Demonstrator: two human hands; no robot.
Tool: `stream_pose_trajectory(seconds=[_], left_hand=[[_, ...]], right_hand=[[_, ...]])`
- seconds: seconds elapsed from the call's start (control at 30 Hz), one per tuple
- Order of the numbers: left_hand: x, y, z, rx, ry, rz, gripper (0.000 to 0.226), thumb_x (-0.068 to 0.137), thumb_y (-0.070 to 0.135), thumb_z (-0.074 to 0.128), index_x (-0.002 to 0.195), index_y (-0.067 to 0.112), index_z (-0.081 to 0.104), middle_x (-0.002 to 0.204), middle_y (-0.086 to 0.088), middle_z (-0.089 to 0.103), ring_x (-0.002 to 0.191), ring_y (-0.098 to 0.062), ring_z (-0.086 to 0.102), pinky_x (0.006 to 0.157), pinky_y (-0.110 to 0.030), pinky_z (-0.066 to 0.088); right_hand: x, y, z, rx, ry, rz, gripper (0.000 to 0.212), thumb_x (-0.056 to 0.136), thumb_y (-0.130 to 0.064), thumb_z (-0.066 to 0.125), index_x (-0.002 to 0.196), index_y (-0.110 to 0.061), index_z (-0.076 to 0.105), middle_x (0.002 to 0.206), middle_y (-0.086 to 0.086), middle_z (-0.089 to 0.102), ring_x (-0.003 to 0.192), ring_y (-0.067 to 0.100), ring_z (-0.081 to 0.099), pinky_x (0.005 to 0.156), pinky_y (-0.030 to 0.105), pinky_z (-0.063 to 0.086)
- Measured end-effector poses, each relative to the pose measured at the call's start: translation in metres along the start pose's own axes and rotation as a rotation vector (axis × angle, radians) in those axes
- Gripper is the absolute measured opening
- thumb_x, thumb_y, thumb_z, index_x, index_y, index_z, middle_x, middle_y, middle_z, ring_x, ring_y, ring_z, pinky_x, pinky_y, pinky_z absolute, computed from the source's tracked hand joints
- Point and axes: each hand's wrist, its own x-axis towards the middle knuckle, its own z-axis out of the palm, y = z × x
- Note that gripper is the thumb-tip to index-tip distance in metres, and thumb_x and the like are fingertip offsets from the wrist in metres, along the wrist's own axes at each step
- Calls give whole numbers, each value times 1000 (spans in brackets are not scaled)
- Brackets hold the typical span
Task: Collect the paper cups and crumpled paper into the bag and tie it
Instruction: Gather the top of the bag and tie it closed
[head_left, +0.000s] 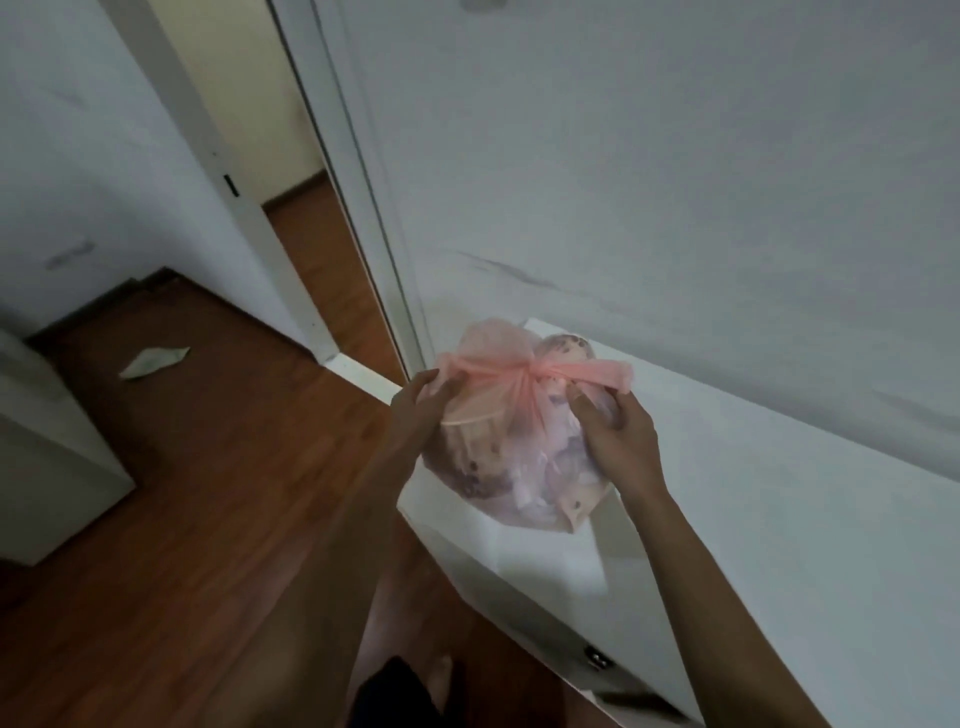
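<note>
Pulling the two pink handles apart is what the moment appears to consist of: the bag (511, 447) is held at centre frame over the near corner of a white surface (779, 519), with a crossing of the handles gathered into a knot (535, 371) at its top. One handle end is pinched by the left hand (418, 402) at the left of the knot; the other end, stretched toward the right, is gripped by the right hand (618, 431), whose fingers are curled against the bag's side. Paper cups (566, 348) and pale crumpled paper can be made out through the thin film, though the blur hides detail.

Several risks can be judged from this. If the handles are pulled too hard, the thin plastic could be stretched or torn at the knot. If only one crossing has been made, it could slip loose once tension is released. A scrap of paper (153, 361) is seen on the wooden floor (182, 493) at the left of the frame; if it belongs to the litter, it would be shut out by the tying.
</note>
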Motion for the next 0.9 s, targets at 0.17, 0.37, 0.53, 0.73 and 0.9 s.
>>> stream_pose_trajectory(seconds=[0.17,0.37,0.53,0.73,0.9], left_hand=[[41,2,-70,-25,54,14,70,80,58,68,137,20,52,142,-7,53,116,-22,54,96,-35,44],[133,9,-148,-45,50,68,69,81,57,68,138,21,52,146,-6,49,121,-22,52,101,-38,45],[200,-1,-203,-56,40,-3,65,80,56,71,135,26,55,146,0,50,128,-21,49,103,-37,43],[243,-20,-232,-9,-52,-49,58,83,50,70,130,18,59,131,-3,60,119,-23,57,104,-47,47],[263,-22,-230,44,-113,-57,55,86,50,66,129,16,59,129,-6,61,117,-25,59,103,-50,47]], right_hand=[[16,-31,79,-1,-49,-63,68,70,-75,61,125,-36,59,121,-14,64,111,10,60,95,31,49],[48,-70,186,6,-5,-68,71,70,-74,63,127,-31,60,128,-10,63,118,11,58,101,36,49],[67,-92,265,21,18,-30,73,71,-70,65,131,-30,57,130,-9,61,118,12,57,96,31,49],[79,-83,322,45,60,50,64,76,-63,69,128,-29,58,128,-11,61,118,10,56,93,24,47],[101,-72,340,52,78,114,67,71,-66,68,124,-26,60,123,-11,63,113,9,58,93,25,47]])
